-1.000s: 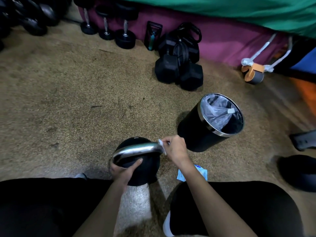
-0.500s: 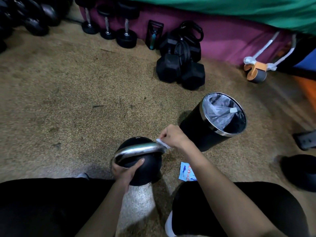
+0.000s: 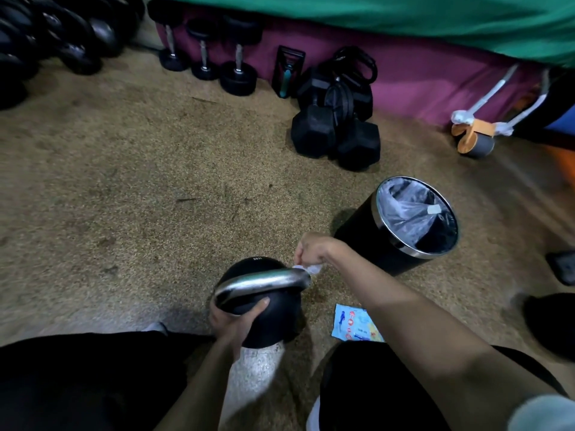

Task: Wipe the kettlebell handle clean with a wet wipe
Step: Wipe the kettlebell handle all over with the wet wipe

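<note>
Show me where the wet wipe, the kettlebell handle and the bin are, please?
wet wipe (image 3: 311, 269), head view, the white crumpled bit below the right hand.
kettlebell handle (image 3: 261, 283), head view, middle of the shiny bar.
bin (image 3: 381, 225), head view, its metal rim.

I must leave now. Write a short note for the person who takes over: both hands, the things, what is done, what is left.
Left hand: grips the kettlebell at the near end of its handle.
Right hand: pinches the wet wipe at the handle's far end.
Wipe packet lies on the floor; bin stands beyond it.
Done: cannot tell how much is wiped.
Left: finish the handle, probably bin the wipe.
</note>
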